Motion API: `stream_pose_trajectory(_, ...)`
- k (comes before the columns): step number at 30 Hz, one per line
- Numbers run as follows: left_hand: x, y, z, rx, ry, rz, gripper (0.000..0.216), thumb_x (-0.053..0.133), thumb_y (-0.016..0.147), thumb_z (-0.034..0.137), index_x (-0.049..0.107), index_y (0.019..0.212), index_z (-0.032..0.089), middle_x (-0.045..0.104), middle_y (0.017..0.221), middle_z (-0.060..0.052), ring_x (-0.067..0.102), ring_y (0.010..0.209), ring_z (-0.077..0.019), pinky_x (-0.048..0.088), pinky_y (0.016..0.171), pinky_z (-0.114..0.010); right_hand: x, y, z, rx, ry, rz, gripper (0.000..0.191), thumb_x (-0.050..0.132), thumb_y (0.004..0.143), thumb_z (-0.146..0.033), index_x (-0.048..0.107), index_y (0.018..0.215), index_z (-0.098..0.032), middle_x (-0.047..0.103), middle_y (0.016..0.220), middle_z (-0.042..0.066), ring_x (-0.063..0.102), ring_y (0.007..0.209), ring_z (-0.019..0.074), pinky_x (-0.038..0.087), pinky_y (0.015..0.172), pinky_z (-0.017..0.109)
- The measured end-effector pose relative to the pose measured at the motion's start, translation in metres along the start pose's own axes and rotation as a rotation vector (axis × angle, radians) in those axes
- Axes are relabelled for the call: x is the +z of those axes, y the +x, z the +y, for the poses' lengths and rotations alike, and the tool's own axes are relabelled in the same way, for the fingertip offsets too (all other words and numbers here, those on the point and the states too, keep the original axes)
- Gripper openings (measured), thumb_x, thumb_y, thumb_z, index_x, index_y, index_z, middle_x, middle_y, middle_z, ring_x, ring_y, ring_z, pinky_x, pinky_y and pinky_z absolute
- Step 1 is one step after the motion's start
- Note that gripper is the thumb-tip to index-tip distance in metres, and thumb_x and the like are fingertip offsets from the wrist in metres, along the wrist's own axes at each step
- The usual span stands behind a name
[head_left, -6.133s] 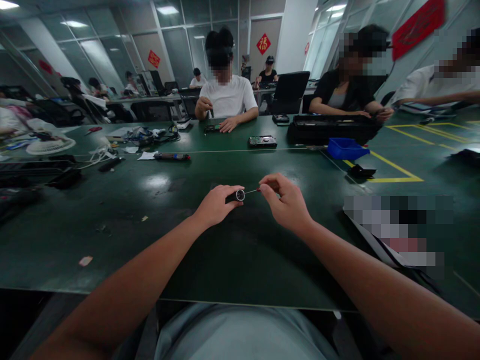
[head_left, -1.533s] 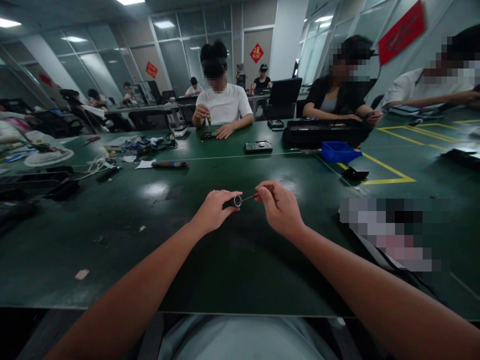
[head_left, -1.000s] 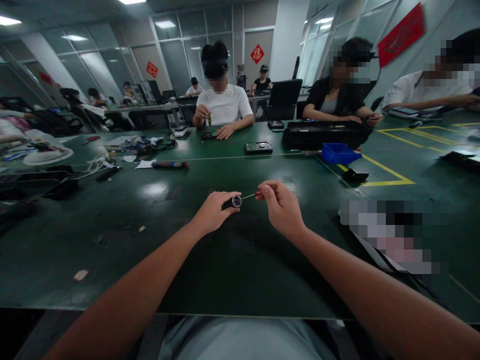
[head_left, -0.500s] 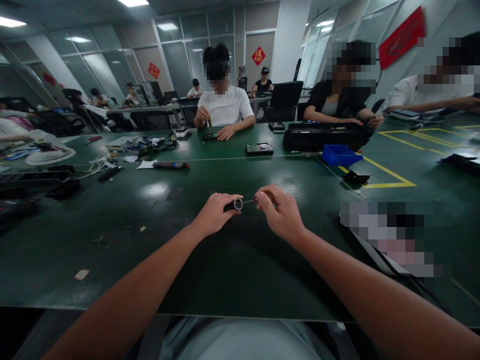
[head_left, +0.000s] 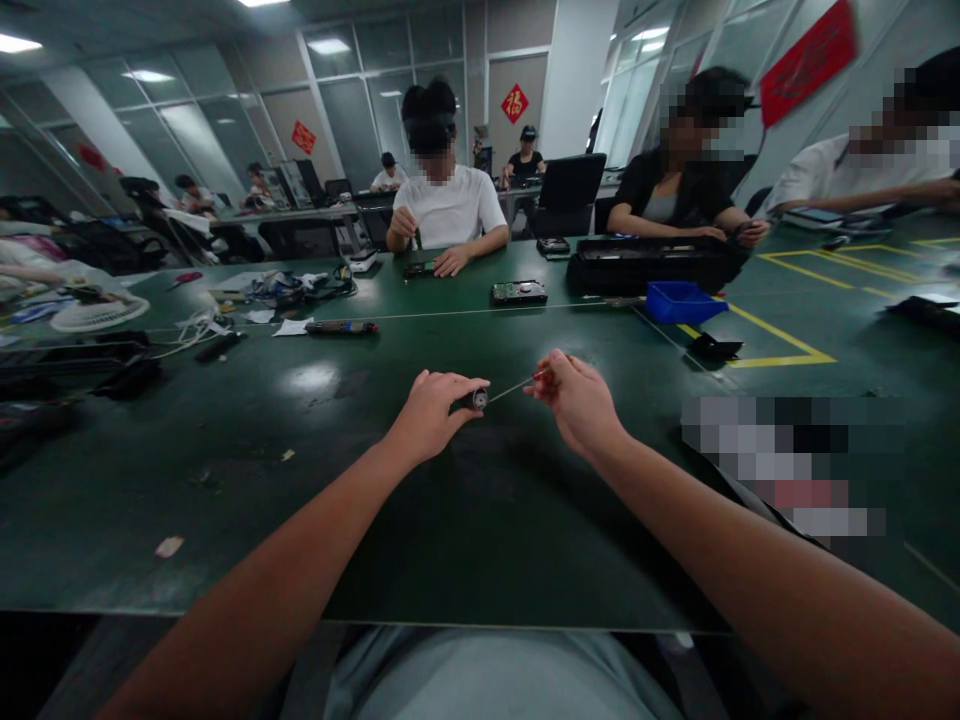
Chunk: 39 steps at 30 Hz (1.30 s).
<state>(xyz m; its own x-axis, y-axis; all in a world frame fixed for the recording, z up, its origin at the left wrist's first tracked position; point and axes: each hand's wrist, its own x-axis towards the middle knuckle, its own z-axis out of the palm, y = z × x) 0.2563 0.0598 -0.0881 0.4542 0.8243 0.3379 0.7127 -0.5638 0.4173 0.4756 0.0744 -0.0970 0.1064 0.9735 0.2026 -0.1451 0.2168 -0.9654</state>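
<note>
Head view: red-handled screwdriver [head_left: 513,389] aslant, tip down-left toward black cylinder [head_left: 477,399].

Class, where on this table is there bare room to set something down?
Bare green tabletop shows between the left forearm and right forearm, and between the dark pen-shaped tool and silver-green rectangular hard drive. The back left is crowded, with a round white object and dark tangled cables.

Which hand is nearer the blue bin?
Right. The right hand, holding the thin red-handled tool, is left of the blue bin and nearer the camera; the left hand, holding the black cylinder, is farther left.
</note>
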Motion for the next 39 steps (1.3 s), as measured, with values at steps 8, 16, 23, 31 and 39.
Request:
stream_pose_trajectory(8,0.007,-0.001,-0.005,-0.089,-0.010,-0.060,0.036,0.064,0.091,0.031,0.061,0.127,0.027,0.065,0.118,-0.005,0.057,0.112,-0.0258,0.037,0.107,-0.053,-0.001,-0.007,-0.004,-0.141,-0.292,0.078,0.029,0.049,0.095,-0.046,0.060,0.086,-0.021,0.062,0.072,0.001,0.059,0.064,0.0152,0.049,0.063,0.032)
stream_pose_trajectory(16,-0.001,0.005,-0.004,-0.249,-0.499,0.149,0.031,0.056,0.092,0.029,0.052,0.122,0.019,0.062,0.121,-0.009,0.060,0.106,-0.0206,0.048,0.096,-0.038,-0.001,-0.017,-0.023,-0.267,-0.274,0.074,0.025,0.046,0.098,-0.041,0.060,0.092,-0.022,0.063,0.077,0.002,0.061,0.071,0.0164,0.050,0.069,0.034)
stream_pose_trajectory(23,-0.011,0.009,0.003,-0.335,-0.460,-0.048,0.035,0.051,0.093,0.051,0.057,0.108,0.019,0.063,0.091,-0.006,0.059,0.076,-0.0172,0.047,0.069,-0.032,0.002,-0.024,-0.030,-0.346,-0.290,0.066,0.022,0.047,0.098,-0.039,0.060,0.092,-0.022,0.065,0.077,0.002,0.062,0.071,0.0159,0.051,0.069,0.034)
stream_pose_trajectory(31,0.007,0.017,0.009,-0.045,0.105,-0.352,0.039,0.055,0.093,0.046,0.060,0.124,0.023,0.065,0.116,-0.007,0.061,0.100,-0.0240,0.046,0.084,-0.036,0.001,-0.023,-0.028,-0.381,-0.279,0.062,0.023,0.046,0.098,-0.039,0.060,0.092,-0.022,0.064,0.076,0.001,0.062,0.069,0.0148,0.050,0.067,0.032)
stream_pose_trajectory(39,0.011,0.023,0.002,-0.078,0.110,-0.397,0.031,0.054,0.092,0.045,0.065,0.107,0.020,0.067,0.105,-0.008,0.062,0.093,-0.0237,0.045,0.077,-0.034,0.001,-0.024,-0.028,-0.374,-0.294,0.051,0.023,0.046,0.098,-0.038,0.060,0.092,-0.021,0.066,0.075,0.001,0.062,0.068,0.0143,0.050,0.065,0.031)
